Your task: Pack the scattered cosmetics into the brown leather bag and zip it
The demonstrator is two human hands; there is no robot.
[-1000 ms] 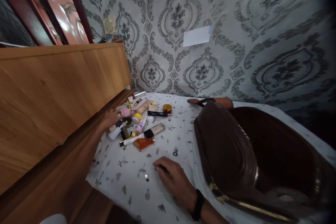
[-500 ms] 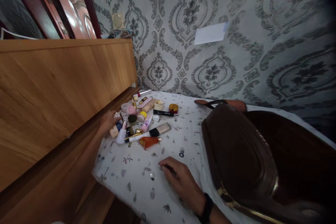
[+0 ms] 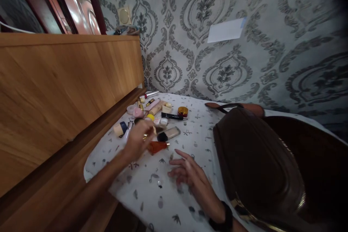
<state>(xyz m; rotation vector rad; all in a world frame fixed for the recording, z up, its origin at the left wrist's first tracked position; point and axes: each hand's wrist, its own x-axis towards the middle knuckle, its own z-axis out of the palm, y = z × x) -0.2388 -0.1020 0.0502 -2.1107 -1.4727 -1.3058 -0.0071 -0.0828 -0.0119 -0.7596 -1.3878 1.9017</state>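
My left hand point(image 3: 139, 137) is over the near side of a pile of cosmetics, its fingers curled together and blurred. Whatever it may grip is hidden. Beside it lie an amber bottle point(image 3: 157, 147), a clear bottle with a black cap point(image 3: 172, 133) and a cream bottle with a dark blue cap point(image 3: 119, 129). A white tube-like item point(image 3: 128, 130) is partly covered by the hand. My right hand point(image 3: 191, 177), with a black band at the wrist, hovers above the white patterned cloth, fingers spread and holding nothing.
A large dark brown bag point(image 3: 252, 159) stands at the right, its strap point(image 3: 228, 107) lying behind it. A wooden cabinet point(image 3: 70, 87) borders the left. Farther back are a black tube point(image 3: 172, 116), a gold-lidded jar point(image 3: 183, 111) and a pink round item point(image 3: 137, 112).
My left hand has moved right and nearer from the cream bottle across the pile. My right hand has spread its fingers and lies slightly farther right. The view has shifted a little.
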